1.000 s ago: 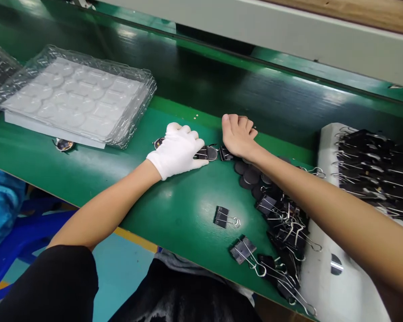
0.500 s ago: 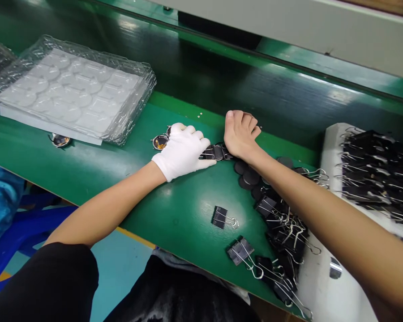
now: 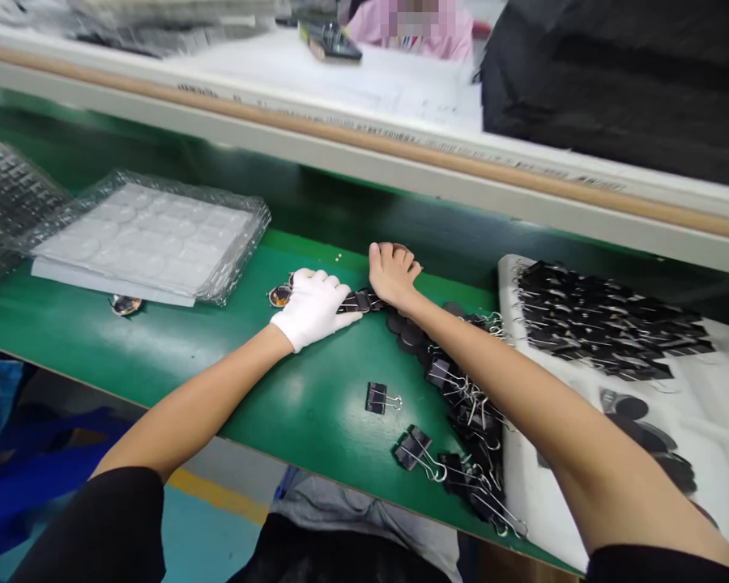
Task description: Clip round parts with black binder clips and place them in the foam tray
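Head view: your gloved left hand (image 3: 316, 306) curls over the left part of a clip row (image 3: 358, 302), thumb stretched along its near side; how firmly it grips, I cannot tell. Your bare right hand (image 3: 394, 274) sits at the row's right end, fingers bent; its palm side is hidden, so I cannot tell whether it holds anything. The row lies on the green worktop (image 3: 316, 405), nearer its far edge. A round case (image 3: 279, 295) shows just left of your glove. Black discs (image 3: 408, 334) lie below your right wrist, and from them a clip pile (image 3: 474, 417) runs toward the worktop's near edge, beside a white block (image 3: 516, 486). Two loose clips (image 3: 377, 397) lie left of the pile. Clear trays (image 3: 139, 235) sit toward the far left corner.
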A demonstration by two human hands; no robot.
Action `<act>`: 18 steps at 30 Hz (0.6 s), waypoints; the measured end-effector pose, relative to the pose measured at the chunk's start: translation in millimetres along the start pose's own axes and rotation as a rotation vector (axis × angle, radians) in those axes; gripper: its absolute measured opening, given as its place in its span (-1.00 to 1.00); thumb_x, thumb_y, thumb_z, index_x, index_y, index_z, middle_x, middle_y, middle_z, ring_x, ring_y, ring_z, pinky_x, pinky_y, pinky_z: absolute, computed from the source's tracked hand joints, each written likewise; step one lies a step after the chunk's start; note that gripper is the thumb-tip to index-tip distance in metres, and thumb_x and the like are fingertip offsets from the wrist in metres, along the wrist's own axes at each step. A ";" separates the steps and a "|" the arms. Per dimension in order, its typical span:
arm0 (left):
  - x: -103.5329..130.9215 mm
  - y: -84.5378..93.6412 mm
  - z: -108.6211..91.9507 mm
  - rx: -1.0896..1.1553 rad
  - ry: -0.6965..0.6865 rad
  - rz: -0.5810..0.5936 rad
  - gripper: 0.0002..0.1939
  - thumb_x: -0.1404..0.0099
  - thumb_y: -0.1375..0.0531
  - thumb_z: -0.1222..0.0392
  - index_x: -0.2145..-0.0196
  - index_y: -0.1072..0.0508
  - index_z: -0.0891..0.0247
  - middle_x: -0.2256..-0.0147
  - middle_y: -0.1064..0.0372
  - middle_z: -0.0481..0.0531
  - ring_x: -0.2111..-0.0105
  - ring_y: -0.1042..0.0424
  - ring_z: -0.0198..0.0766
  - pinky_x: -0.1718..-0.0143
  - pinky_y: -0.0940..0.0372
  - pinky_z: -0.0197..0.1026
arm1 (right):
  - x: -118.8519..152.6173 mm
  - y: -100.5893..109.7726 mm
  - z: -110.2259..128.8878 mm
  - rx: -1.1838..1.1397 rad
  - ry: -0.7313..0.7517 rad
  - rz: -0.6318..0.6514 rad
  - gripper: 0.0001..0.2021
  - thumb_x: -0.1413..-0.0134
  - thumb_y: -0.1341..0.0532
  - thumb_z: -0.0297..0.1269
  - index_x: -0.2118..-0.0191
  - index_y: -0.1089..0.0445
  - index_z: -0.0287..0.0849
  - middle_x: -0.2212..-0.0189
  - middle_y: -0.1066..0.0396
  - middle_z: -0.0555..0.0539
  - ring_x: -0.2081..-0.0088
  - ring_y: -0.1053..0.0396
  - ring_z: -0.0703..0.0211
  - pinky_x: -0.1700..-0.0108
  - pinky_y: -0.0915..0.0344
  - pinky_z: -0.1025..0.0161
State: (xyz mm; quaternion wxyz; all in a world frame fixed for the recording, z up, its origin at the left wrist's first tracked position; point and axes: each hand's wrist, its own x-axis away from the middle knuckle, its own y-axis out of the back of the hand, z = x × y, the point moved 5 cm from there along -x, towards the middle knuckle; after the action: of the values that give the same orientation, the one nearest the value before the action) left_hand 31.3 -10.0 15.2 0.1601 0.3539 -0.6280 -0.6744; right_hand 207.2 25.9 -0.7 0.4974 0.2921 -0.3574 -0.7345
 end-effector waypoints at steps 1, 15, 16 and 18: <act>0.3 5.3 2.7 0.039 0.024 -0.025 -0.53 -0.40 -0.18 -0.22 0.11 -0.59 0.26 0.25 -0.56 0.19 0.15 -0.48 0.05 0.01 -0.10 0.10 | 1.5 9.7 3.0 -0.089 0.002 0.004 -0.34 -0.42 0.30 0.20 -0.05 -0.40 -0.07 -0.19 -0.33 -0.27 -0.32 -0.15 -0.22 -0.34 0.02 -0.38; 2.7 8.6 0.3 0.943 0.510 -0.068 -0.54 -0.49 0.00 -0.04 0.52 -0.37 0.20 0.52 -0.38 -0.02 0.49 -0.40 -0.25 0.39 -0.30 -0.17 | 100.1 63.3 11.7 -0.407 0.485 0.431 -0.35 0.14 -0.52 -0.05 -0.10 -0.41 -0.12 0.01 -0.48 -0.19 -0.01 -0.46 -0.05 -0.09 -0.44 -0.08; 3.0 6.8 0.4 1.008 0.554 -0.085 -0.55 -0.48 -0.02 -0.05 0.50 -0.37 0.20 0.53 -0.36 -0.03 0.53 -0.37 -0.28 0.45 -0.29 -0.19 | 103.6 65.6 14.2 -0.394 0.512 0.399 -0.30 0.18 -0.55 -0.05 -0.11 -0.40 -0.11 -0.01 -0.47 -0.19 -0.01 -0.46 -0.06 -0.10 -0.44 -0.09; 2.9 5.2 0.5 1.122 0.608 -0.097 -0.59 -0.49 -0.03 -0.07 0.45 -0.36 0.19 0.55 -0.29 -0.06 0.59 -0.32 -0.31 0.51 -0.27 -0.21 | 109.4 69.5 17.8 -0.365 0.538 0.341 -0.36 0.18 -0.55 -0.13 -0.07 -0.42 -0.09 0.02 -0.48 -0.17 0.05 -0.48 -0.05 -0.05 -0.47 -0.08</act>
State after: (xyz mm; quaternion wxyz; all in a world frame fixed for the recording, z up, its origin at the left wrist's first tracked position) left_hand 27.7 -12.3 19.4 0.0908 0.5872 -0.7954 -0.1192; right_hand 193.0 -90.1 58.1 0.7329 0.3176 -0.1204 -0.5894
